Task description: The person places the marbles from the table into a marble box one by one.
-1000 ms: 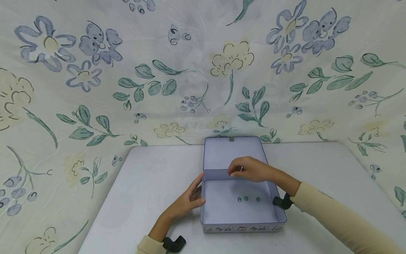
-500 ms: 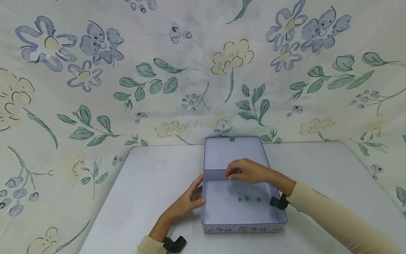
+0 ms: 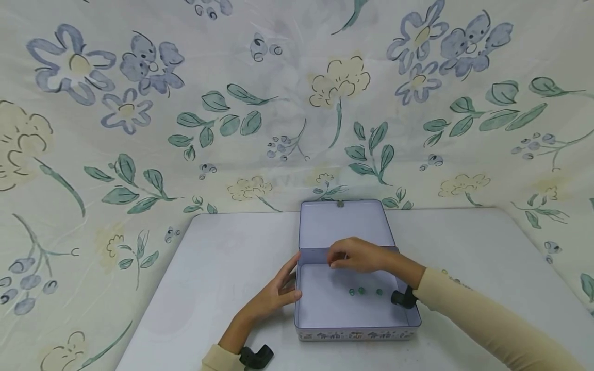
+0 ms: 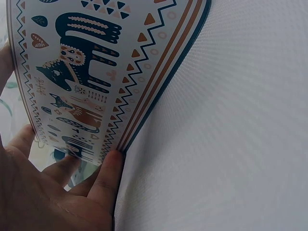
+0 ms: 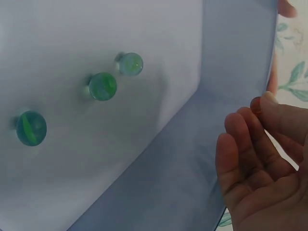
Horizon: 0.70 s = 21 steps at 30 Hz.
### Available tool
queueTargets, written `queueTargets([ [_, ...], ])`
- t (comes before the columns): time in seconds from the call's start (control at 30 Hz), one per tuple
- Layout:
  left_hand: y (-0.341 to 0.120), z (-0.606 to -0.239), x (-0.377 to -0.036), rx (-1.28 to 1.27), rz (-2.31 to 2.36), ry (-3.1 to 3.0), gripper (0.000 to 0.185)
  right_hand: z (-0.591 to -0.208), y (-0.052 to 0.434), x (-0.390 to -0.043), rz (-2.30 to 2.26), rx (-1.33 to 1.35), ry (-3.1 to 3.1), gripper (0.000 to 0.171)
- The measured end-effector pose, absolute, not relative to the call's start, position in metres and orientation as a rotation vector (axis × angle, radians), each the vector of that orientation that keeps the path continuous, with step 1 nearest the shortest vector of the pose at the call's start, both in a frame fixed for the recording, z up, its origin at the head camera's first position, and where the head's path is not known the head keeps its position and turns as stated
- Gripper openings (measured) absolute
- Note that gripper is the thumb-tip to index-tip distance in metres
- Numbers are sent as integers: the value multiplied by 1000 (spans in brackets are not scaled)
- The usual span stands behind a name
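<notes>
1. Green glass marbles (image 5: 102, 86), three in number, lie apart on the floor of a lavender hinged box (image 3: 325, 312), right of centre in the lower half of the head view; the right wrist view shows them in its left half.
2. Lid (image 3: 343, 222) stands open toward the top of the frame; box sits on the white table (image 3: 232, 247).
3. Left hand (image 3: 275, 294): fingers extended and spread, tips touching the printed outer wall at the box's left side; nothing lifted.
4. Right hand (image 3: 359, 255): fingers bent above the box's far left area, thumb and index closed together. They appear to pinch a reddish-brown marble (image 5: 256, 105), mostly covered by the fingertips.
5. Progress, as judged: three marbles are down inside; the pinched one is not yet released. A small pale round item (image 3: 444, 271) shows outside the box beside the right sleeve (image 3: 482, 314), possibly another marble; any further count behind that sleeve cannot be verified.
</notes>
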<state>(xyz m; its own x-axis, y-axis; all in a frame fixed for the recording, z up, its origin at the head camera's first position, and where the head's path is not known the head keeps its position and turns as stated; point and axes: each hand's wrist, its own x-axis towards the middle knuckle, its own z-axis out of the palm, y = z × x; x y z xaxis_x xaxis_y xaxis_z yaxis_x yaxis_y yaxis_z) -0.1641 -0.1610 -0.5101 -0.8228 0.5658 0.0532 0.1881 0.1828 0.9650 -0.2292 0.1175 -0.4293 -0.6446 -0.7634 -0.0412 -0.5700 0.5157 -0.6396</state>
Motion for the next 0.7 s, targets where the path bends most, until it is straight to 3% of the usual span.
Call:
queueTargets([
  [0.7,-163,-509,-168,720,1664,2160,86,-446,105,-232,-783,-1153,2444,10],
])
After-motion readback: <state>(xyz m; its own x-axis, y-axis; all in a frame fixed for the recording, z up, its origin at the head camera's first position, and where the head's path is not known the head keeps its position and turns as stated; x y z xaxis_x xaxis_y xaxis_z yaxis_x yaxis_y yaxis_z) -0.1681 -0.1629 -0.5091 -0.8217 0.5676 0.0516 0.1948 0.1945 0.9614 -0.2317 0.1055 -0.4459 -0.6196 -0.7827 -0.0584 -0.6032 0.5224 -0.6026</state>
